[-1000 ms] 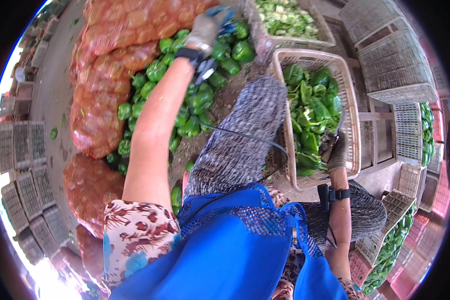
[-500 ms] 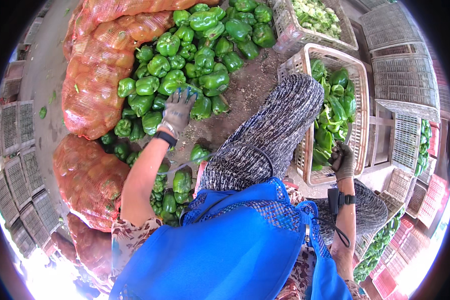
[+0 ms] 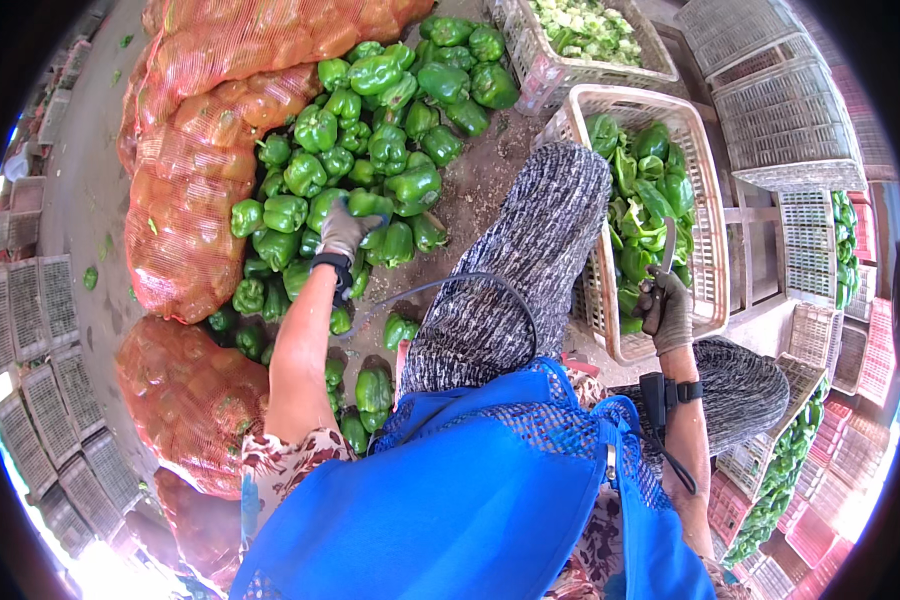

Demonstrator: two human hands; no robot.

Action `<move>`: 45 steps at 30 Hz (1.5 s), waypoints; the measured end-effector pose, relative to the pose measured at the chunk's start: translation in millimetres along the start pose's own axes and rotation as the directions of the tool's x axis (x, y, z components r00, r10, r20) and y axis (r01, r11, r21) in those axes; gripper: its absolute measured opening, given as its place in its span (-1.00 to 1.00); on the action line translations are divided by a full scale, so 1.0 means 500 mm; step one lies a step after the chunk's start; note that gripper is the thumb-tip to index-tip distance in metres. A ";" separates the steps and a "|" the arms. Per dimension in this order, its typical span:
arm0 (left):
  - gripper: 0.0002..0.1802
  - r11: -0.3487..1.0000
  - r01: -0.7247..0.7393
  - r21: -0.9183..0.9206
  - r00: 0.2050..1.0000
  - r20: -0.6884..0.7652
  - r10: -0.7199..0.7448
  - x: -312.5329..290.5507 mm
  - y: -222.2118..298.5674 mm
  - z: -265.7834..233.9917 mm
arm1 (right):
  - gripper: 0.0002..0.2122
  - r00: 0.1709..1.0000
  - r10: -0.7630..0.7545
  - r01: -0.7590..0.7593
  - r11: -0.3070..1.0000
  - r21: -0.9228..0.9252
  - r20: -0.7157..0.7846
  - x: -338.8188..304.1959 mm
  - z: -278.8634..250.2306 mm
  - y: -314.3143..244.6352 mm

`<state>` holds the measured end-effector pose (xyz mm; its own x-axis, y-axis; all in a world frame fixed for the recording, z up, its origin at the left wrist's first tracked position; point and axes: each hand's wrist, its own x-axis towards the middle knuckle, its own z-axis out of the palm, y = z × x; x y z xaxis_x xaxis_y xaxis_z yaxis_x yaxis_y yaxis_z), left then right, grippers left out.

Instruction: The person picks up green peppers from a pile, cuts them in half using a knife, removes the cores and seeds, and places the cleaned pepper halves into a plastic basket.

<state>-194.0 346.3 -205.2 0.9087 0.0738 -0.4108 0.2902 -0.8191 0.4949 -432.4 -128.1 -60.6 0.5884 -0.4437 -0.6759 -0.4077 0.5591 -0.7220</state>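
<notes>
My left hand (image 3: 344, 232), in a grey glove, reaches into a heap of green bell peppers (image 3: 305, 175) on the ground. Its fingers are curled round one green bell pepper (image 3: 368, 203) in the heap. At the right, my gloved right hand (image 3: 667, 308) grips a small knife (image 3: 669, 243) with a curved blade pointing up. That hand is over the near right part of a pale plastic crate (image 3: 715, 290), which holds green peppers (image 3: 638, 190), some of them looking split or cut.
Orange mesh sacks (image 3: 190, 200) of round produce line the heap's left side. Beyond the pepper crate stands another crate (image 3: 545, 85) with pale green pieces. Stacked crates (image 3: 785, 120) rise at the right, and more (image 3: 45, 300) at the far left. My knee (image 3: 570, 180) is between heap and crate.
My left hand has gone from spread fingers on top of the heap to curling round a pepper. The knife in my right hand has turned, and its blade now shows more clearly.
</notes>
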 end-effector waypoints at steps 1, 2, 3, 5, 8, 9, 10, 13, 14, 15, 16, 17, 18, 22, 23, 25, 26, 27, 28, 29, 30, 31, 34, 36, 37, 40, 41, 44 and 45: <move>-0.29 0.788 -0.029 -0.615 0.988 0.100 0.115 0.025 -0.092 0.022 | -0.77 0.999 0.000 -0.001 1.000 0.006 0.048 -0.005 0.020 -0.010; -0.36 0.544 0.019 -0.839 0.985 0.110 0.135 0.005 -0.078 0.036 | -0.76 0.999 -0.003 0.002 1.000 0.010 0.053 -0.009 0.022 -0.013; -0.40 0.274 0.098 -0.957 0.970 0.153 0.187 -0.024 -0.036 0.034 | -0.75 0.998 -0.008 0.007 1.000 0.019 0.060 -0.013 0.022 -0.015; -0.44 -0.245 0.343 -0.907 0.906 0.252 0.339 -0.085 0.085 -0.012 | -0.72 0.997 -0.013 0.010 0.999 0.049 0.076 -0.022 0.021 -0.015; -0.42 -0.297 0.397 -0.868 0.808 0.177 0.562 -0.137 0.210 -0.077 | -0.73 0.987 -0.086 0.094 0.994 -0.056 0.134 -0.057 0.073 -0.039; -0.39 -0.260 0.380 -0.888 0.772 0.150 0.618 -0.135 0.240 -0.084 | -0.73 0.979 -0.128 0.139 0.988 -0.060 0.160 -0.064 0.081 -0.041; -0.41 -0.209 0.369 -0.906 0.758 0.163 0.631 -0.140 0.276 -0.093 | -0.73 0.968 -0.163 0.188 0.974 -0.124 0.190 -0.070 0.091 -0.046; -0.44 0.229 -0.273 -0.934 0.744 -0.054 0.666 -0.192 0.404 -0.113 | -0.70 0.950 -0.227 0.273 0.937 -0.219 0.214 -0.130 0.140 -0.090; -0.44 0.174 -0.250 -0.953 0.731 -0.068 0.680 -0.240 0.477 -0.124 | -0.67 0.940 -0.258 0.302 0.934 -0.192 0.224 -0.143 0.146 -0.098; -0.32 0.305 -0.502 -0.809 0.678 -0.149 0.720 -0.272 0.524 -0.128 | -0.64 0.929 -0.287 0.328 0.930 -0.165 0.233 -0.153 0.148 -0.107; -0.25 0.303 -0.622 -0.722 0.606 -0.199 0.770 -0.285 0.544 -0.108 | -0.57 0.918 -0.318 0.371 0.898 -0.236 0.236 -0.152 0.144 -0.114; -0.19 0.272 -0.777 -0.568 0.478 -0.251 0.842 -0.297 0.565 -0.098 | -0.51 0.920 -0.304 0.349 0.922 -0.167 0.247 -0.157 0.148 -0.129; -0.14 0.204 -0.893 -0.400 0.336 -0.295 0.894 -0.308 0.589 -0.084 | -0.49 0.918 -0.289 0.329 0.937 -0.118 0.271 -0.158 0.140 -0.138; 0.02 0.039 -0.990 -0.132 0.067 -0.212 0.975 -0.364 0.637 0.005 | -0.55 0.893 -0.287 0.277 0.957 0.079 0.345 -0.146 0.115 -0.139; 0.04 0.058 -0.990 -0.125 0.079 -0.167 0.983 -0.381 0.643 0.025 | -0.57 0.886 -0.302 0.288 0.953 0.093 0.352 -0.143 0.106 -0.139; 0.14 0.059 -0.947 -0.317 0.095 -0.100 0.990 -0.381 0.666 0.043 | -0.58 0.905 -0.274 0.232 0.959 0.164 0.325 -0.131 0.077 -0.125; 0.12 0.075 -0.937 -0.342 0.099 -0.053 0.994 -0.388 0.679 0.045 | -0.58 0.916 -0.273 0.244 0.961 0.131 0.295 -0.131 0.067 -0.124; 0.11 0.094 -0.929 -0.359 0.103 -0.005 0.995 -0.392 0.690 0.045 | -0.58 0.923 -0.272 0.254 0.962 0.100 0.272 -0.127 0.061 -0.125; 0.07 0.123 -0.921 -0.370 0.122 0.025 0.992 -0.389 0.694 0.053 | -0.58 0.909 -0.324 0.319 0.946 0.061 0.262 -0.115 0.053 -0.121; 0.04 0.152 -0.912 -0.380 0.142 0.053 0.988 -0.384 0.696 0.061 | -0.59 0.893 -0.373 0.381 0.924 0.020 0.250 -0.104 0.045 -0.116; 0.01 0.181 -0.905 -0.384 0.164 0.077 0.983 -0.379 0.699 0.067 | -0.58 0.890 -0.387 0.404 0.914 -0.026 0.241 -0.098 0.045 -0.117; -0.03 0.229 -0.891 -0.392 0.213 0.085 0.973 -0.380 0.702 0.073 | -0.58 0.886 -0.400 0.426 0.902 -0.072 0.233 -0.093 0.044 -0.119; -0.15 0.301 -0.841 -0.449 0.342 -0.011 0.940 -0.377 0.705 0.117 | -0.51 0.831 -0.519 0.556 0.771 -0.311 0.201 -0.087 0.035 -0.119; -0.14 0.367 -0.817 -0.446 0.407 0.006 0.913 -0.372 0.694 0.135 | -0.45 0.809 -0.550 0.581 0.693 -0.426 0.208 -0.101 0.034 -0.115; -0.14 0.401 -0.801 -0.444 0.441 0.016 0.897 -0.374 0.693 0.137 | -0.42 0.796 -0.567 0.590 0.649 -0.481 0.211 -0.109 0.034 -0.115; -0.14 0.455 -0.813 -0.362 0.479 0.027 0.877 -0.379 0.696 0.127 | -0.35 0.834 -0.490 0.542 0.642 -0.542 0.253 -0.134 0.030 -0.108; -0.14 0.454 -0.819 -0.351 0.478 0.020 0.878 -0.379 0.696 0.127 | -0.35 0.787 -0.553 0.599 0.577 -0.556 0.274 -0.128 0.029 -0.093; -0.15 0.461 -0.779 -0.425 0.499 0.025 0.866 -0.375 0.701 0.131 | -0.35 0.677 -0.673 0.670 0.399 -0.626 0.296 -0.122 0.029 -0.072; -0.15 0.469 -0.770 -0.432 0.508 0.030 0.861 -0.375 0.701 0.135 | -0.36 0.711 -0.653 0.630 0.426 -0.649 0.262 -0.121 0.033 -0.070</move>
<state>-282.8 7.2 -6.3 0.7026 -0.6845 0.1945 -0.4337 -0.1953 0.8796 -442.2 -109.1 7.9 0.8671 -0.4972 0.0296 -0.2559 -0.4956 -0.8300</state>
